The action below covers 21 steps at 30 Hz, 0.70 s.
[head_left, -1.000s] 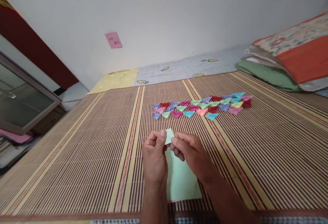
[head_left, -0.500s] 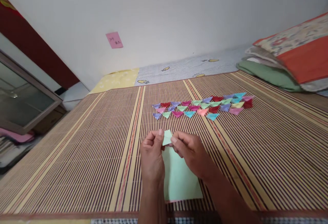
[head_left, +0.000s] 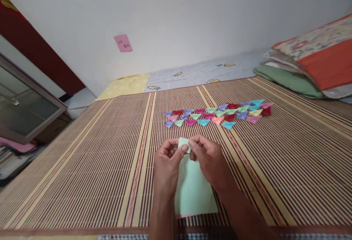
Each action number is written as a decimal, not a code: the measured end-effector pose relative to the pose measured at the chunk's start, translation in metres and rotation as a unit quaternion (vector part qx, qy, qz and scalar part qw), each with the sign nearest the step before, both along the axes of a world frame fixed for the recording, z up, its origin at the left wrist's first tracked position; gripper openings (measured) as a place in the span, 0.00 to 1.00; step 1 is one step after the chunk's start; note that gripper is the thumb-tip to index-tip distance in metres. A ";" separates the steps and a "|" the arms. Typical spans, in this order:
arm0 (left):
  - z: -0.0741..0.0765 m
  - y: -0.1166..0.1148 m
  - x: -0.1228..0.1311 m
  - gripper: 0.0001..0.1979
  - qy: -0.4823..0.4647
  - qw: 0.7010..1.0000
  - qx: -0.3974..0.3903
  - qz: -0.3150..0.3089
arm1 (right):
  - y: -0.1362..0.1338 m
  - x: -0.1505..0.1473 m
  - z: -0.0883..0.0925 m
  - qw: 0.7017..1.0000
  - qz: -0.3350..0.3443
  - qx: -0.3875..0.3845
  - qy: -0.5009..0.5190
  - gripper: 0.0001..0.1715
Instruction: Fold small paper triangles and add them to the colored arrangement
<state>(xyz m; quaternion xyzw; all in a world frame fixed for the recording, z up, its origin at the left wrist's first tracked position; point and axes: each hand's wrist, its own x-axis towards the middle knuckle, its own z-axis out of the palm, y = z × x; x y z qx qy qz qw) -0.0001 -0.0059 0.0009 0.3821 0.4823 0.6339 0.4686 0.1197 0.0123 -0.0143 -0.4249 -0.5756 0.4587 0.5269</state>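
Green paper (head_left: 182, 142) pinched from both sides, above the near sheet (head_left: 195, 188).
From my remote seat, I judge a slipped thumb or uneven pull could crease it crooked. The left hand (head_left: 166, 162) grips its left side, thumb across the face, fingers curled behind; the right hand (head_left: 210, 160) pinches its right edge between thumb and forefinger, wrist angled inward.

Soft, muted light, palest mid-wall (head_left: 176, 45), with stretched, blurry edges.
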 end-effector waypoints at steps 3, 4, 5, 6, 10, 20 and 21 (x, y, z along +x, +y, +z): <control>0.000 0.000 0.002 0.11 -0.031 0.999 0.007 0.003 | 0.001 -0.004 -0.003 0.998 0.008 -0.023 0.066 0.13; -0.001 0.000 0.002 0.12 -0.037 0.999 0.010 0.008 | 0.001 -0.005 -0.004 0.996 0.014 -0.033 0.086 0.12; -0.001 0.000 0.001 0.12 -0.040 0.999 0.011 0.010 | 0.001 -0.007 -0.005 0.994 0.018 -0.040 0.103 0.11; -0.002 -0.001 -0.001 0.12 -0.039 0.999 0.009 0.008 | 0.000 -0.008 -0.005 0.993 0.022 -0.044 0.111 0.11; -0.006 -0.001 -0.010 0.11 -0.019 1.000 -0.009 -0.008 | -0.003 -0.008 -0.003 0.998 0.032 -0.018 0.047 0.11; -0.007 0.000 -0.017 0.08 -0.006 0.999 0.033 0.009 | 0.005 -0.003 -0.006 0.994 0.018 -0.039 0.102 0.07; -0.006 -0.001 -0.019 0.07 0.008 0.999 0.042 0.003 | 0.005 -0.004 -0.006 0.992 0.014 -0.043 0.114 0.07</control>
